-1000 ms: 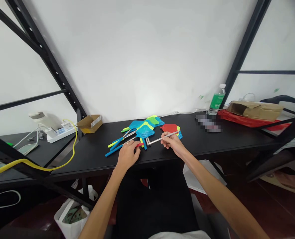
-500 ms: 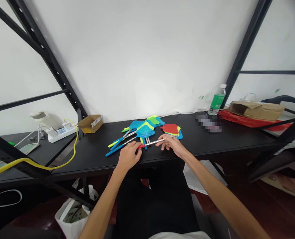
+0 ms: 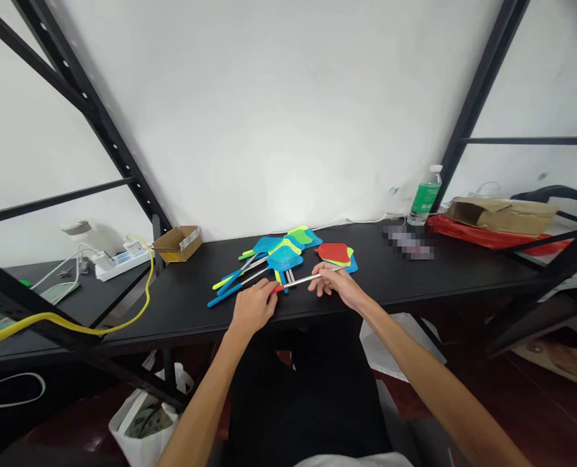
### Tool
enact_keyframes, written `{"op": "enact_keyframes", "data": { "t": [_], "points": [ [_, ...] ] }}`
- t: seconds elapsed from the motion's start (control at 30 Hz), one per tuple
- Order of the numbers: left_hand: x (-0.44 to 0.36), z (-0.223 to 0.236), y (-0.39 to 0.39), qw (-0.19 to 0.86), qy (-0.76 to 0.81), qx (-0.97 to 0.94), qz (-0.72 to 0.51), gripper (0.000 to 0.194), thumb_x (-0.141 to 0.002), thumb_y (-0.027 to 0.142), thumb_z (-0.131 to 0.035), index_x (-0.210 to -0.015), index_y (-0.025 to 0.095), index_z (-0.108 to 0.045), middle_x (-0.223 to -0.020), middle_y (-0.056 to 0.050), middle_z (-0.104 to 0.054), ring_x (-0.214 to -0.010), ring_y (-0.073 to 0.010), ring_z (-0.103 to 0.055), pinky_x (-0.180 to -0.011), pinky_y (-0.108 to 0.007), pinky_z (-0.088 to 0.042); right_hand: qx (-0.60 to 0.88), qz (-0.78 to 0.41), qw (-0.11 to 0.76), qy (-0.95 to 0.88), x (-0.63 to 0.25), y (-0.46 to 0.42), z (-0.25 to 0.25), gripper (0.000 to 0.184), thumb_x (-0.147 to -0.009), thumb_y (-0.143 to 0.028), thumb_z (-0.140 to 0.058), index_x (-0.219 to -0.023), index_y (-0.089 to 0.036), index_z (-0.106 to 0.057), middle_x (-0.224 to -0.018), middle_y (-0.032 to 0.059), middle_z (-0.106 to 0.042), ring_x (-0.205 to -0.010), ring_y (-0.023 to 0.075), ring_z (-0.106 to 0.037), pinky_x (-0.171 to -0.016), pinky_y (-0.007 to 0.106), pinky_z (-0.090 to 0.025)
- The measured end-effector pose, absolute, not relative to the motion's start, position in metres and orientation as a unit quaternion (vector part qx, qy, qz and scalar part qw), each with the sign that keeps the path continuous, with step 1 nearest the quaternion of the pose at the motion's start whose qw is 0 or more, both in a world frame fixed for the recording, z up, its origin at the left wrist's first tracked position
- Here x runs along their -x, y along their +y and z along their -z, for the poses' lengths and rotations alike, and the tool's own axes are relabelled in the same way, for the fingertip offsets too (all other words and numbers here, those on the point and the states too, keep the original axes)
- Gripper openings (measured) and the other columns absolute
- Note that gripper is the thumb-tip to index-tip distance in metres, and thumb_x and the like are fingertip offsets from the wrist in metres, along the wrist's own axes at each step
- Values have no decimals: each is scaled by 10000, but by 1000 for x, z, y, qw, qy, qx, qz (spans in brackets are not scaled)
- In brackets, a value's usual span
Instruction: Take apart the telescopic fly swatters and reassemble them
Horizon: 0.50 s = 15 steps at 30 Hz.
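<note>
My left hand (image 3: 255, 303) is closed around the red grip of a fly swatter handle (image 3: 301, 281), above the front of the black desk. The handle's silver rod slants up to the right. My right hand (image 3: 334, 285) pinches the rod near its far end, with the other fingers curled below. Just beyond that hand lies a stack of swatter heads, the red head (image 3: 334, 252) on top of a yellow-green one and a blue head (image 3: 352, 264). Behind my left hand rests a pile of blue and yellow-green fly swatters (image 3: 285, 258) with metal rods.
On the left of the desk (image 3: 172, 305) stand a small open cardboard box (image 3: 177, 244) and a white power strip (image 3: 124, 261). A yellow cable (image 3: 142, 305) hangs across the rack post. At the right are a water bottle (image 3: 425, 196) and a flattened carton (image 3: 502, 215) on red plastic.
Both hands keep their hold on the swatter handle. My right hand has shifted very slightly along the rod, and more of the red grip shows by my left hand.
</note>
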<state>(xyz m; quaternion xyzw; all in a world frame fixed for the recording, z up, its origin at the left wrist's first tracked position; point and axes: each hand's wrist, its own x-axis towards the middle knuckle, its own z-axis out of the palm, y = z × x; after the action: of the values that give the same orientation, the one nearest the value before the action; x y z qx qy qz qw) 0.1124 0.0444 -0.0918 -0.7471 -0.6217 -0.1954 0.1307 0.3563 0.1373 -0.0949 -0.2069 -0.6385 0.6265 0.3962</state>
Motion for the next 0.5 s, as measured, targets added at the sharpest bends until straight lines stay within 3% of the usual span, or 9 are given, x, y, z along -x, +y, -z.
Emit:
{"op": "enact_keyframes", "data": {
  "t": [0.23, 0.5],
  "points": [
    [-111, 92, 43, 134, -603, 759, 207, 307, -958, 276, -479, -1202, 278, -666, -972, -24, -688, -804, -179, -649, -584, -276, -366, 191, -628, 376, -654, -358, 137, 94, 258, -948, -435, -536, -971, -185, -597, -893, 105, -760, -628, 152, -655, -496, 229, -335],
    [-111, 90, 39, 130, -552, 792, 227, 350, -1024, 319, -406, -1310, 306, -607, -929, -11, -668, -748, -144, -633, -588, -261, -359, 216, -627, 371, -650, -355, 141, 96, 394, -948, -559, -495, -955, -187, -623, -718, 10, -613, -537, 102, -525, -471, 216, -331]
  ]
}}
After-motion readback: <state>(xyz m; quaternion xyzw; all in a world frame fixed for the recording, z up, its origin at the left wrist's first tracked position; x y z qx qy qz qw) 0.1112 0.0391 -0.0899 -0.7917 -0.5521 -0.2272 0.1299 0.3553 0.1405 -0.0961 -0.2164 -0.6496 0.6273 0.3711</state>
